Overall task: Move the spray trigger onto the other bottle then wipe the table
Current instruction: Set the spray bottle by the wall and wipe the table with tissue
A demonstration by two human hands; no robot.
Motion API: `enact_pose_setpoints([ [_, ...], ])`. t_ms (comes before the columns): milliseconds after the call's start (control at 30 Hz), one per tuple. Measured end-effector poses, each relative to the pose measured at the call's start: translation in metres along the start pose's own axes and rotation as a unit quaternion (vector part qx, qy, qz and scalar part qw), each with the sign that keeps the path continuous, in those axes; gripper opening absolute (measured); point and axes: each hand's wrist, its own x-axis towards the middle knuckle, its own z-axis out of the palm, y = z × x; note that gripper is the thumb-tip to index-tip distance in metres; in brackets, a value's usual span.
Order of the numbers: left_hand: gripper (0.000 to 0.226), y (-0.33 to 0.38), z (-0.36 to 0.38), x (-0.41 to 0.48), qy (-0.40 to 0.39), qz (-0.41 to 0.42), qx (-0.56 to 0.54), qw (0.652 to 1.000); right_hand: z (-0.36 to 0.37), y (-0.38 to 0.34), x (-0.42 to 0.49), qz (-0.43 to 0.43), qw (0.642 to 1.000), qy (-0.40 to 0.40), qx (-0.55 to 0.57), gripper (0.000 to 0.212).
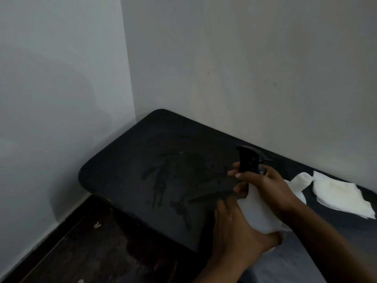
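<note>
Grey plaster walls (61, 78) fill the upper left of the frame. At centre lies the black, round-cornered bench (126, 160), its top marked by dark wet streaks (161, 180) left of centre. Lower centre, the left hand (238, 227) is closed around the base of a white translucent plastic bottle (257, 209), which is held tilted above the bench. Just right of it, the right hand (267, 186) is closed around the bottle's neck, its fingers by the lever of the black plastic spray trigger (251, 158), which sits on top of that bottle with its nozzle aimed toward the wet streaks. Whether the collar is fully screwed down cannot be told. At the right edge, a second white bottle (302, 178), capless as far as can be seen, lies on the bench beside a crumpled white cloth (342, 193).

Risks, as judged: a loose collar on a tilted bottle could leak or let the trigger come away; spray could run off the bench's left edge to the dark floor (81, 252); the lying bottle could roll or spill when the cloth is taken.
</note>
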Motion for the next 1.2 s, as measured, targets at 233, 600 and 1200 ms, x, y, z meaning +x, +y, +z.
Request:
enact_pose_setpoints([
  [233, 0.105, -0.001, -0.001, -0.001, -0.032, -0.05, -0.017, 0.998, -0.019, -0.003, -0.013, -0.026, 1.0, 0.013, -0.004, 0.096],
  [600, 0.094, -0.008, -0.022, 0.005, -0.036, 0.02, -0.031, 0.999, -0.032, -0.004, -0.019, -0.093, 0.993, -0.029, -0.065, 0.041],
  [1200, 0.105, -0.014, -0.032, 0.115, 0.116, 0.049, 0.008, 0.992, -0.042, -0.04, 0.067, -0.113, 0.97, 0.049, -0.209, 0.057],
])
